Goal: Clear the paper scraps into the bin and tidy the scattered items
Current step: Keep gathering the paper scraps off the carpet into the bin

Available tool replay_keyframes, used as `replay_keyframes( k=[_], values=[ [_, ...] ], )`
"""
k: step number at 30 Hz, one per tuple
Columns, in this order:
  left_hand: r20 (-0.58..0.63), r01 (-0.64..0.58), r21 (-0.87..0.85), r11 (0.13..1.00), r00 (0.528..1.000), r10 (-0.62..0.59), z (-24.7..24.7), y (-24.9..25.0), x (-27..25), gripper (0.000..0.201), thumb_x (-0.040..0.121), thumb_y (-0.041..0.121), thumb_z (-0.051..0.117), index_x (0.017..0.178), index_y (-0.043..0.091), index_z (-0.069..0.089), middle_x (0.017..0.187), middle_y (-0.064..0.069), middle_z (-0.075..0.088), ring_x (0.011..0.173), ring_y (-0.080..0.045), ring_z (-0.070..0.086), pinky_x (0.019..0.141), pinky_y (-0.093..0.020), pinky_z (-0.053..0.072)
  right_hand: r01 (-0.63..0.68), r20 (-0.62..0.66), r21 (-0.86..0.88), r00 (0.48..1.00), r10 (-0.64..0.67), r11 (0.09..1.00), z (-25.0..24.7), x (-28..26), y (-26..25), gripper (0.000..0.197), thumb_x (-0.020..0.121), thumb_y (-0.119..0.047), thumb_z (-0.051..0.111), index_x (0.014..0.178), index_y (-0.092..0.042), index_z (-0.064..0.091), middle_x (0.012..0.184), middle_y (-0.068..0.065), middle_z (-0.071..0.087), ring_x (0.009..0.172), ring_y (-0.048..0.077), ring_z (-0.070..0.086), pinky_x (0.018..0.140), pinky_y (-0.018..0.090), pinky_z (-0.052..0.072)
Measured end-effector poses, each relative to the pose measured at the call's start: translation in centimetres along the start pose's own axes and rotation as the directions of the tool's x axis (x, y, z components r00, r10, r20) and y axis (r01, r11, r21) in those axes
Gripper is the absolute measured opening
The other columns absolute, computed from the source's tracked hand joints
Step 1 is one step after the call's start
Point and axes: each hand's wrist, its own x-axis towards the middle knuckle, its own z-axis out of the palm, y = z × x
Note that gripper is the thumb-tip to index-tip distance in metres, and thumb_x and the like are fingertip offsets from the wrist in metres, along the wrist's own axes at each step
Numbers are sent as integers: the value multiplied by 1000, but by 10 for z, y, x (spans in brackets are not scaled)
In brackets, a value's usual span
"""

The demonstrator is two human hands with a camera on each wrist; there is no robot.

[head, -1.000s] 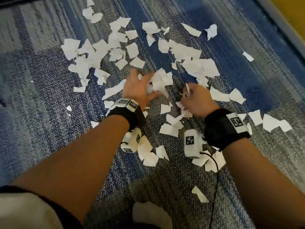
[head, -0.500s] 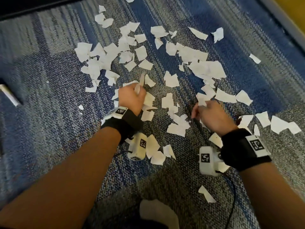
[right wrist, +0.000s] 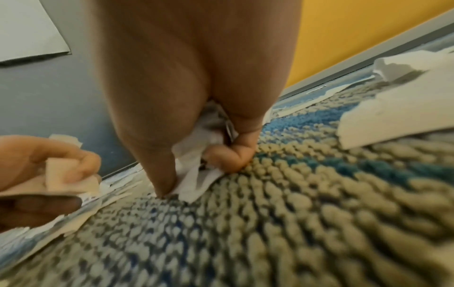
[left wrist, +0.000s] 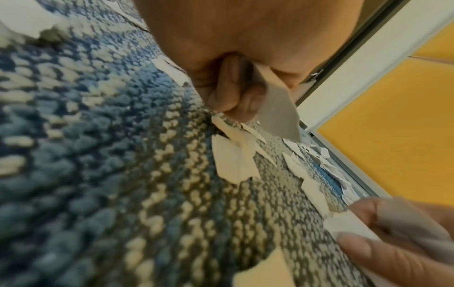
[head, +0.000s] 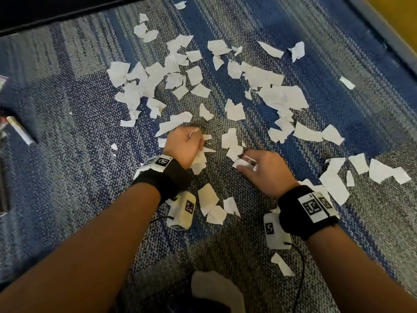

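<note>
Both my hands work low over the blue-and-grey woven carpet (head: 79, 154), each already loaded: my left hand (head: 184, 146) is curled into a fist round a clutch of torn white paper scraps (head: 198, 162) that stick out beneath it, and my right hand (head: 268, 171) pinches a crumpled wad of the same paper (head: 242, 163) between thumb and bent fingers (right wrist: 228, 157), knuckles touching the pile. The clearing is, by my judgement, at an early stage. Only these two small handfuls are off the floor, and no bin shows in any view, so nothing can be said to have reached it. Most of the loose white scraps (head: 282, 96) lie strewn across the middle of the carpet towards its far edge, with a further group (head: 379, 170) out by the right edge and a few pieces (head: 212, 204) between my wrists. I count several dozen scraps in all; they overlap too much for an exact figure. At the carpet's left edge lies a pale stick-shaped object (head: 20, 131) beside some darker items too blurred to name, probably among the scattered things awaiting tidying. One flat white sheet (right wrist: 29, 33) shows in the right wrist view. Two hands, two wrist cameras, no bin.
</note>
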Motion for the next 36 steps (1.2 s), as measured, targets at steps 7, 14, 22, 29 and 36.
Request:
replay_keyframes(
  k=[7,14,22,29,36],
  values=[
    [14,-57,378,924,998,55,-3,-5,-9,50,80,59,65,58,15,53,65,-8,56,64,-25,54,57,-32,35,81,6,51,997,-82,995,-10,8,-1,30,83,-10,63,70,-25,41,70,-7,38,60,8,36,60,27,20],
    [-51,-27,320,947,998,46,-8,1,0,36,82,36,56,74,3,67,72,-17,63,73,-31,60,62,-42,44,-77,87,287,995,55,955,-22,9,-10,15,90,-7,49,85,-20,48,61,1,47,51,18,38,52,30,32],
    [181,-61,302,951,984,6,-14,10,-14,43,66,54,82,72,22,55,66,5,58,62,-9,54,60,-26,41,219,460,-87,874,-156,972,-5,-20,-45,49,66,-70,74,89,-29,58,70,-12,59,67,11,57,62,30,45],
    [508,-193,352,916,861,-14,-21,5,-34,34,58,55,87,74,33,66,85,8,71,78,-7,65,72,-30,54,251,399,-99,896,-193,963,10,-25,-40,34,78,-59,71,92,-28,67,80,-11,67,71,12,56,69,31,50],
    [555,-291,477,830,831,-28,-15,0,-43,47,51,62,86,80,34,61,79,9,63,75,-14,59,62,-30,50,138,224,147,960,-168,980,-7,-26,-14,25,79,-26,70,65,-29,50,67,-8,54,61,6,48,56,28,35]
  ],
)
